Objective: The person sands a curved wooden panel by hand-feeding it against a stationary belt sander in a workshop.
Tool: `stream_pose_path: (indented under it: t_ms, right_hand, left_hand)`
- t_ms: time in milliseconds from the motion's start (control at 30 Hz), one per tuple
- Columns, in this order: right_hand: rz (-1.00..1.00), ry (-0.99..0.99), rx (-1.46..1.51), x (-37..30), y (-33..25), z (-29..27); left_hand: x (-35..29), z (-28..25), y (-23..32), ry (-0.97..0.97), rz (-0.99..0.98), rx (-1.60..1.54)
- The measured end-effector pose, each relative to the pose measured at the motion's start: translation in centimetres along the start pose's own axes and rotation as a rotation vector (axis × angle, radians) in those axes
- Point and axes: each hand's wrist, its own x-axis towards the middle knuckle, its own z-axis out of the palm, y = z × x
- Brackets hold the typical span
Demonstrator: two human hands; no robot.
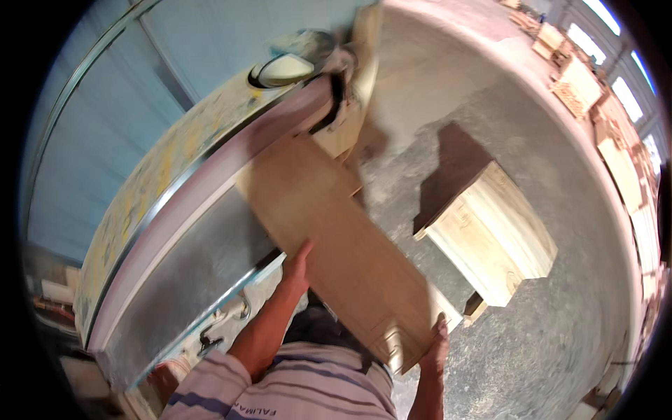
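Note:
A long brown wooden panel [343, 245] with pale wood at its near end lies slantwise before me. My left hand [297, 268] grips its left long edge, thumb uppermost and the other fingers hidden. At the near right corner, my right hand [435, 344] is closed on the panel's end beside the pale strip. The panel's far end reaches over a grey metal table [189, 269] and meets, or nearly meets, the pink belt [231, 147] of a long sanding machine; contact is too blurred to tell.
A yellow-stained cover [157, 185] runs along the machine's top, with a blurred rounded object [287, 68] at its far end. Pale wooden box-like pieces [490, 234] stand on the concrete floor to the right. Stacked timber [579, 87] lines the far right side.

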Motion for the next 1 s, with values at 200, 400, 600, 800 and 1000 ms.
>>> stream_pose_path:
  t_ms: [200,400,600,800,1000]
  right_hand:
    - [0.149,0.057,0.022,-0.5,-2.6,2.8]
    - [0.176,0.121,0.160,0.8,-0.7,0.9]
    - [0.168,0.115,0.187,0.7,-1.0,0.7]
    - [0.091,0.063,0.065,1.1,-0.1,0.1]
    - [0.081,-0.046,0.103,-0.6,-1.4,-1.2]
  left_hand:
    - [0.4,-1.5,-0.2,-0.093,0.016,-0.062]
    - [1.1,-1.5,-0.3,-0.103,0.029,-0.009]
    - [1.4,-1.7,-0.5,-0.145,0.020,0.000]
    - [1.4,-2.7,-0.4,-0.161,0.034,-0.015]
    - [0.3,-1.7,-3.0,0.002,-0.008,0.068]
